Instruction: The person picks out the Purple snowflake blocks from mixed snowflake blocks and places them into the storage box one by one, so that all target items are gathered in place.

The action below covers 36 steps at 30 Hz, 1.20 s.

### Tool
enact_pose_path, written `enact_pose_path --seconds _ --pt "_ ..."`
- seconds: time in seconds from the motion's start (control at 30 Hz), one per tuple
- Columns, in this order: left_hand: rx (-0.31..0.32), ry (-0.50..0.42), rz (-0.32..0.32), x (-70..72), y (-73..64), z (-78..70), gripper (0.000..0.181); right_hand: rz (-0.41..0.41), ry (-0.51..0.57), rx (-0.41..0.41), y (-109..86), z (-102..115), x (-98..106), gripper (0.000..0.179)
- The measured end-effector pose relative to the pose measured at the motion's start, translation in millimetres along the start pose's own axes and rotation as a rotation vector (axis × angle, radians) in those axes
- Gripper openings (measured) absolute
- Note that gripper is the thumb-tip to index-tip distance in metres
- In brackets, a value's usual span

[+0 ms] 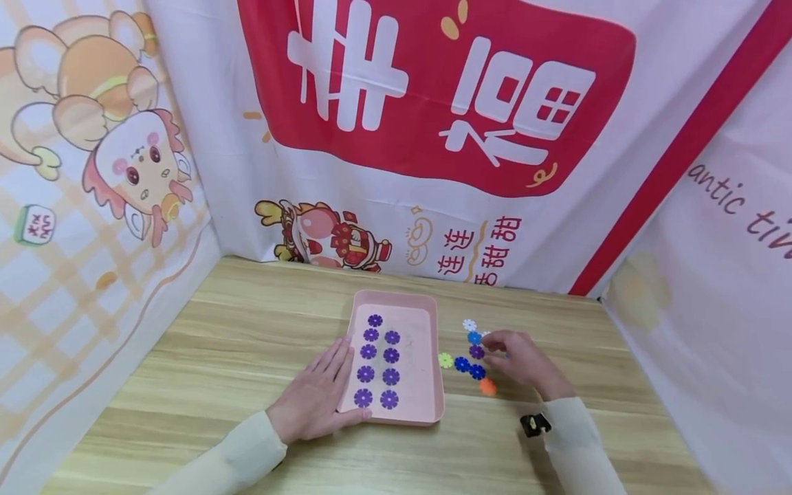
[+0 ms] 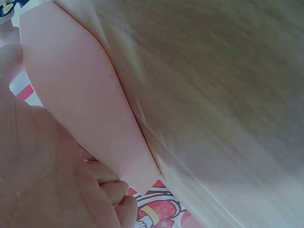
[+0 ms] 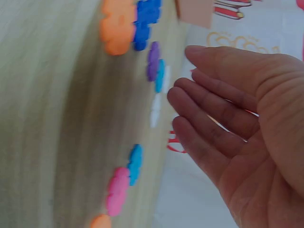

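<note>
A pink tray [image 1: 413, 371] lies on the table, with two columns of purple snowflake discs [image 1: 390, 377] in it. My left hand [image 1: 312, 399] rests against its left side and near corner, fingers fairly straight. In the left wrist view, the fingers lie near the tray's outer wall [image 2: 80, 90]. Right of the tray, my right hand [image 1: 520, 357] hovers beside a purple snowflake disc [image 1: 476, 351]. In the right wrist view, this right hand [image 3: 237, 128] has loosely bent fingers and an empty palm, above the table. Its fingers hide part of the loose discs in the head view.
Around the right hand lie a white disc [image 1: 469, 324], light blue disc [image 1: 474, 337], yellow-green disc [image 1: 445, 360], dark blue disc [image 1: 461, 364] and orange disc [image 1: 487, 386]. A pink disc [image 3: 118, 191] shows in the right wrist view. A printed cloth [image 1: 396, 227] hangs behind the table.
</note>
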State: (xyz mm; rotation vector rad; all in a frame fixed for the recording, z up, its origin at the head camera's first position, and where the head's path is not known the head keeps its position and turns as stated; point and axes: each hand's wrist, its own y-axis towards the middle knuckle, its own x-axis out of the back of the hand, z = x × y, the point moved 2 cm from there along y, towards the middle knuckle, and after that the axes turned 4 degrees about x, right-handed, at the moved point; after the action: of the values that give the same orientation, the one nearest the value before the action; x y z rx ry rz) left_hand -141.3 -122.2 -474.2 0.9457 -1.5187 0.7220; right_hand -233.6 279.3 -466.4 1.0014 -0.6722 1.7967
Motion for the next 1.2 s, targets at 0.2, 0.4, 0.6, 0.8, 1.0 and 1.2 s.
enact_pose_path --seconds 0.2,0.4,0.6,0.8,1.0,1.2 --pt "0.016 -0.019 0.021 0.5 0.1 0.5 0.109 0.012 -0.016 -0.012 6.0 -10 -8 0.030" --pt "0.015 -0.020 0.014 1.5 0.7 1.0 0.109 0.011 -0.022 -0.015 13.0 -13 -11 0.026" --pt "0.025 -0.023 0.012 2.8 -1.7 0.8 0.109 0.046 -0.015 -0.012 21.9 -12 -14 0.023" --pt "0.016 -0.010 0.017 2.0 -1.4 -0.7 0.108 0.062 -0.002 -0.066 24.9 -11 -14 0.022" --pt "0.016 -0.007 0.018 0.5 -1.3 -0.1 0.108 0.102 0.002 -0.092 30.8 -9 -13 0.016" --pt "0.012 -0.008 0.014 1.7 -1.8 -0.2 0.108 0.132 -0.003 -0.084 38.5 -9 -10 0.017"
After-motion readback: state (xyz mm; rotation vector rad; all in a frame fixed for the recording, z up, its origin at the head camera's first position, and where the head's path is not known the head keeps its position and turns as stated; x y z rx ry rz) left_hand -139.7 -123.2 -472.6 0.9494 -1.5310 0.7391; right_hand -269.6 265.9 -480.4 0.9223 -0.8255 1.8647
